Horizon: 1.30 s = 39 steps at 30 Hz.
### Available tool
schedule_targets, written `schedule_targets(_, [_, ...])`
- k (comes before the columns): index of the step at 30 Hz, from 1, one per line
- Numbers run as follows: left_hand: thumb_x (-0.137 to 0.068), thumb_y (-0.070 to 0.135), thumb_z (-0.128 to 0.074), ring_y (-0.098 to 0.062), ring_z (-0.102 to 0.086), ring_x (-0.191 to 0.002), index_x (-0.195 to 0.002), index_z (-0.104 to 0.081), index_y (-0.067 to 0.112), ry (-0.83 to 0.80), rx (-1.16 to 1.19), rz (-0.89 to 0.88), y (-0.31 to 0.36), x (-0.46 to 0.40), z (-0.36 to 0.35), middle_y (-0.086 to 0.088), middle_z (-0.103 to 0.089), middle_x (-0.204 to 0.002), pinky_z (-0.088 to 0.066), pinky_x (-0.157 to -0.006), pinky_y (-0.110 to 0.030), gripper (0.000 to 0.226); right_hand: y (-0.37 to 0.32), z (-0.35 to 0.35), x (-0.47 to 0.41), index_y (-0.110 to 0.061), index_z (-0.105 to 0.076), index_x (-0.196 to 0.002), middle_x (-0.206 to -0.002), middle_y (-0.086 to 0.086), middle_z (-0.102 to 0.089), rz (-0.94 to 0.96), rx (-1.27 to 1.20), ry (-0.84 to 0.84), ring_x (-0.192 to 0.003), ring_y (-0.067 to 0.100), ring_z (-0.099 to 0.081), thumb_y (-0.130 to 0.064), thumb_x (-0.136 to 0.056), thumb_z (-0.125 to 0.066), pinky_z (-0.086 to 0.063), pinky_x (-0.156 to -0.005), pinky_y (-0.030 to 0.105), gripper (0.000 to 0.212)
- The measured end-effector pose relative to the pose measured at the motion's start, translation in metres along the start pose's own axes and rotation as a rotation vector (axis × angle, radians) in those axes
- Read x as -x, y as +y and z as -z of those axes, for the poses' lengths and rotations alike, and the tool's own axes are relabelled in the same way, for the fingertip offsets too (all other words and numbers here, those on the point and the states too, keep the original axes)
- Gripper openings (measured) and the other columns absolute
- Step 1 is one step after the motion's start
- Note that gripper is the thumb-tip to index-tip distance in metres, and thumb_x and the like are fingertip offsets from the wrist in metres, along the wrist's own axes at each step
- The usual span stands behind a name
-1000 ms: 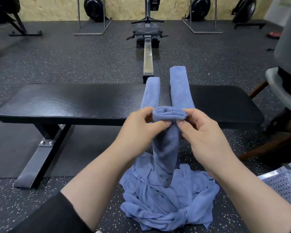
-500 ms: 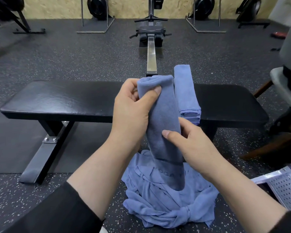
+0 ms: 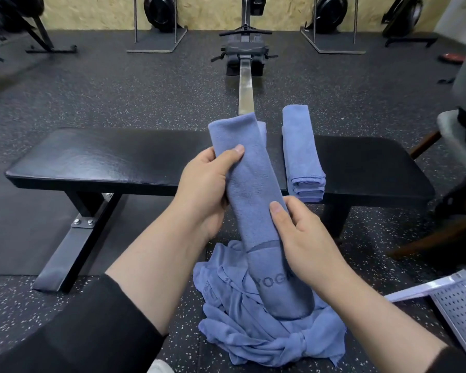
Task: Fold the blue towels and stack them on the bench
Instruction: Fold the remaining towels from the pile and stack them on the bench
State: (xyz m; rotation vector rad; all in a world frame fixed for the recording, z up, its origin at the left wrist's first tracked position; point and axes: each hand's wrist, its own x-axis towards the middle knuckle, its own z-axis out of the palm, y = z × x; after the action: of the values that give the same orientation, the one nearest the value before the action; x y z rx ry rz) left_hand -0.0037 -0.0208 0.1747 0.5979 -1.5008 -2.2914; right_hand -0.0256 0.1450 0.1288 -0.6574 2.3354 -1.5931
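We hold a folded towel (image 3: 256, 200) above the bench (image 3: 105, 162): left hand (image 3: 202, 189) grips upper part, right hand (image 3: 304, 238) pinches lower edge. Stack (image 3: 301, 154) on bench, right. Unfolded pile (image 3: 267, 335) on floor.

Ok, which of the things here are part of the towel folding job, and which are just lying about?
Part of the job:
- long folded blue towel, gripped by left hand and right hand
- folded blue towels on the padded black bench
- crumpled blue towel heap on the floor

Lying about:
- grey rowing machine
- white perforated basket
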Motion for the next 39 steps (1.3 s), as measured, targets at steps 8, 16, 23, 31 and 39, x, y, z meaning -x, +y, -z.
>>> schedule_targets(8, [-0.096,0.023,-0.065,-0.019,-0.072,-0.072,-0.086,-0.066,0.019,0.046,-0.077,0.037,0.03,-0.032,0.0,-0.003,-0.075,-0.08,-0.059,-0.063,-0.033,0.011,-0.013,-0.004,0.003,-0.021,-0.059,-0.073,-0.061,-0.021,-0.065,-0.085,-0.219,-0.058,-0.058,-0.006,-0.055,-0.04,-0.098,-0.064,-0.044,-0.058,0.016,0.031])
schedule_targets(16, [-0.091,0.024,-0.071,-0.024,-0.073,-0.09,-0.121,-0.069,0.004,0.065,-0.169,0.089,0.051,-0.099,-0.016,-0.014,-0.075,-0.113,-0.061,-0.076,-0.035,0.037,-0.007,-0.004,-0.002,-0.013,-0.074,-0.107,-0.104,0.003,-0.079,-0.248,-0.56,-0.145,-0.103,0.023,-0.075,-0.025,-0.095,-0.07,-0.056,-0.099,0.051,0.018])
schedule_targets(23, [-0.094,0.018,-0.07,-0.018,-0.072,-0.067,-0.108,-0.07,0.007,0.058,-0.233,0.146,0.026,-0.146,-0.026,-0.008,-0.075,-0.088,-0.059,-0.06,-0.027,0.018,0.01,-0.008,-0.019,-0.014,-0.071,-0.113,-0.102,0.003,-0.08,-0.276,-0.549,-0.087,-0.097,0.023,-0.075,-0.013,-0.101,-0.061,-0.059,-0.084,0.04,0.016])
schedule_targets(31, [-0.093,0.016,-0.071,-0.014,-0.068,-0.053,-0.079,-0.066,0.012,0.03,-0.311,0.154,0.015,-0.205,-0.035,-0.001,-0.071,-0.063,-0.055,-0.051,-0.024,0.015,0.019,-0.019,-0.06,-0.025,-0.06,-0.116,-0.091,-0.006,-0.079,-0.228,-0.451,0.126,-0.069,0.013,-0.068,-0.012,-0.097,-0.066,-0.053,-0.064,0.025,0.023])
schedule_targets(39, [-0.1,0.041,-0.059,-0.029,-0.055,-0.121,-0.138,-0.05,0.002,-0.097,-1.074,0.035,-0.001,-0.252,-0.033,-0.011,-0.057,-0.135,-0.043,-0.093,-0.035,0.055,0.053,-0.034,-0.131,-0.026,-0.046,-0.144,-0.12,-0.009,-0.064,-0.21,0.139,0.096,-0.114,0.017,-0.063,-0.03,-0.092,-0.072,-0.047,-0.09,0.028,0.058])
